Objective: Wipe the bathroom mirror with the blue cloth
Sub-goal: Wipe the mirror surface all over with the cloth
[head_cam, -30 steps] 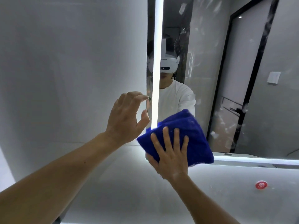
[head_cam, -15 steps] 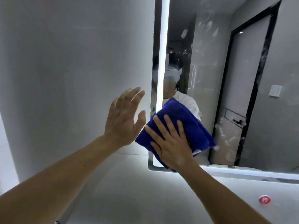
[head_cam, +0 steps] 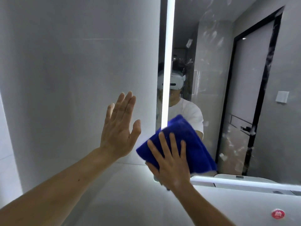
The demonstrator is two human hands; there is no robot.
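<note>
**Two hands up, cloth at the mirror's lower-left corner**

Right hand (head_cam: 171, 165): flat on the blue cloth (head_cam: 189, 144), fingers straight and spread, pressing it against the glass. No curl round the fabric visible. Thumb at the cloth's lower-left edge.

Left hand (head_cam: 118, 128): open, holding nothing. Fingers straight and close together, thumb out, palm facing the grey wall (head_cam: 73, 79) just left of the mirror (head_cam: 228, 98) edge. Touching the wall or just off it: cannot tell. Clear of the right hand, with a narrow gap between thumb and cloth.

Blue cloth: folded into a thick pad, tilted. Covers the bottom end of the vertical light strip (head_cam: 169, 46). Sits just above the horizontal light strip (head_cam: 231, 181) along the mirror's bottom edge.

Mirror: pale smudges (head_cam: 211, 35) scattered over the upper part, more streaks low on the right. Reflected in the glass:
- a person in a white T-shirt with a white headset
- a dark-framed door
- a pale wall switch (head_cam: 282, 97)

Below the mirror: white surface with a round red sticker (head_cam: 278, 214) at lower right.
</note>
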